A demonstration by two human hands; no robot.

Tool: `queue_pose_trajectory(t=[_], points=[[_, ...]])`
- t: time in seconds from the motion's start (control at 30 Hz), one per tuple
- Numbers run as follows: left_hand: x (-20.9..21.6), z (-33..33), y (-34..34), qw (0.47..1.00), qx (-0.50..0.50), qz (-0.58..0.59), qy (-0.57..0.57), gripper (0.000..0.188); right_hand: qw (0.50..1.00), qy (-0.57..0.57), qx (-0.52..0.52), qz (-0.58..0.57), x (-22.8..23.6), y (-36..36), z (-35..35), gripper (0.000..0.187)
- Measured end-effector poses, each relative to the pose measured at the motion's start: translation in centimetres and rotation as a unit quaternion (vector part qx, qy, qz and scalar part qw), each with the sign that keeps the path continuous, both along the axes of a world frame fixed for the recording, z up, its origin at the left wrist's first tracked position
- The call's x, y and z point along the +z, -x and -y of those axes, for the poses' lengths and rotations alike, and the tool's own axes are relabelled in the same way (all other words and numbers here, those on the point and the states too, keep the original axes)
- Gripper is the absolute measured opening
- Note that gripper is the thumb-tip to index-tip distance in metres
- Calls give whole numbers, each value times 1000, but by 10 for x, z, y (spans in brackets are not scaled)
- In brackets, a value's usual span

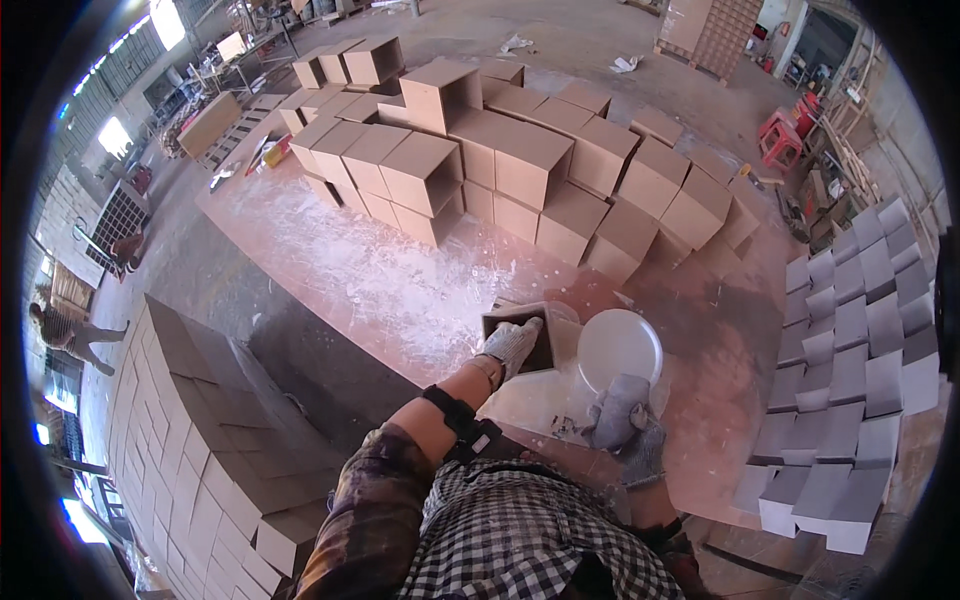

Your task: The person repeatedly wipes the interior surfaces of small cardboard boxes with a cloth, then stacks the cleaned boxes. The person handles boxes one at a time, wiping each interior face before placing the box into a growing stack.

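A brown square box [545, 352] with a dark open mouth stands in front of me on the whitened work surface. My left hand [510, 345], in a pale knit glove, is closed on the box at its opening; some fingertips are hard to make out. To the right of the box is a round white tub [620, 350] with a pale inside. Just below its near rim, my right hand [645, 452], in a grey glove, is closed around a bunched grey cloth [614, 410].
Stacked brown boxes [520, 160] curve across the far side. A pile of grey-white boxes [850, 350] rises at the right, and another tall stack [210, 430] at the left. Red plastic stools [780, 140] stand at far right. A person [75, 335] is at far left.
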State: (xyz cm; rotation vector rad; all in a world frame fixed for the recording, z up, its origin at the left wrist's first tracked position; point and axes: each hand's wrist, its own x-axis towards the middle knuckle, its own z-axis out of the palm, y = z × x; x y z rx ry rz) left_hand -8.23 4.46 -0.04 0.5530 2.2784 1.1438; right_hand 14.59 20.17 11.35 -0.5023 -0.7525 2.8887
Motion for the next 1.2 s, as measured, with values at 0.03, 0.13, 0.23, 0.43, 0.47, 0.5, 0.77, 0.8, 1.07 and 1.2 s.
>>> queue_pose_trajectory(t=[0.03, 0.13, 0.23, 0.43, 0.47, 0.5, 0.77, 0.8, 1.07, 1.2], points=[[17, -4, -5, 998, -41, -20, 34, 49, 998, -1, 44, -49, 4, -1, 0, 49], [56, -6, -21, 996, -12, 83, -5, 42, 994, -50, -48, 80, -21, 2, -6, 46], [57, 17, -59, 930, -30, -334, -148, 32, 992, -68, -28, 106, -18, 12, -9, 41], [72, 59, -73, 891, -85, -430, -117, 30, 801, -578, 57, 143, 23, 81, -12, 21], [73, 61, -73, 876, -134, -451, -102, 32, 799, -580, 56, 144, 19, 96, -18, 21], [74, 59, -72, 858, -184, -471, -88, 33, 720, -687, 58, 77, 7, 111, -28, 16], [56, 53, -76, 865, -149, -470, -90, 40, 297, -951, 78, -43, -26, 154, -24, 30], [54, 53, -76, 870, -149, -463, -88, 41, 296, -951, 82, -43, -18, 143, -15, 30], [54, 56, -77, 865, -136, -476, -86, 42, 425, -893, 144, -23, 21, 74, 16, 17], [53, 54, -77, 861, -135, -482, -91, 41, 464, -879, 77, 76, 22, 135, -2, 25]])
